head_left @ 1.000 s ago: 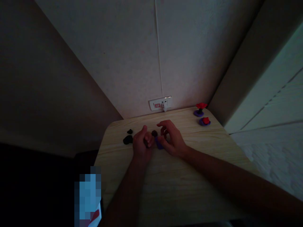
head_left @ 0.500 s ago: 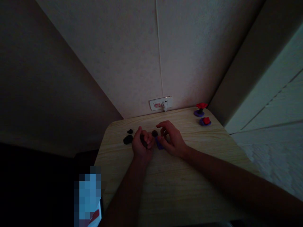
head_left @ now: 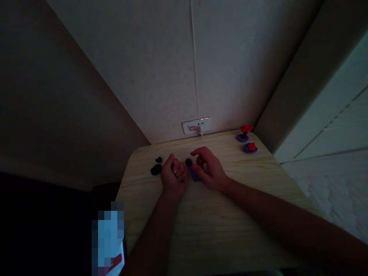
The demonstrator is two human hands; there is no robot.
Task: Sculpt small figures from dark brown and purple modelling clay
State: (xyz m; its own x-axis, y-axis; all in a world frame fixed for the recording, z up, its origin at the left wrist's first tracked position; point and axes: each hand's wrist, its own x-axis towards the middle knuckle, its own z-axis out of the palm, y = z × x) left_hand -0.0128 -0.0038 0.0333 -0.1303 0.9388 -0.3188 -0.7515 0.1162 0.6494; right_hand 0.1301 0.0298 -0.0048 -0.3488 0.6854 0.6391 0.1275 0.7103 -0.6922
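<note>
Shaping, seemingly, we curl our left hand (head_left: pixel 174 175), fingers together, contents unclear, left of the purple piece (head_left: pixel 194 175) on the table (head_left: pixel 207 230); our right hand (head_left: pixel 211 170), fingers apart, flanks it. Next likely calls for gentle pressure.

The bench (head_left: pixel 201 234) has a pale top with wood grain running across it and rounded far corners. Toward its far left lie a small black piece (head_left: pixel 159 159) and, just nearer, a larger black lump (head_left: pixel 156 169). Near the middle, a dark round piece (head_left: pixel 188 162) sits beside a partly hidden purple piece (head_left: pixel 194 175). In the far right corner, two purple bases (head_left: pixel 242 138) stand close together, each topped with red
</note>
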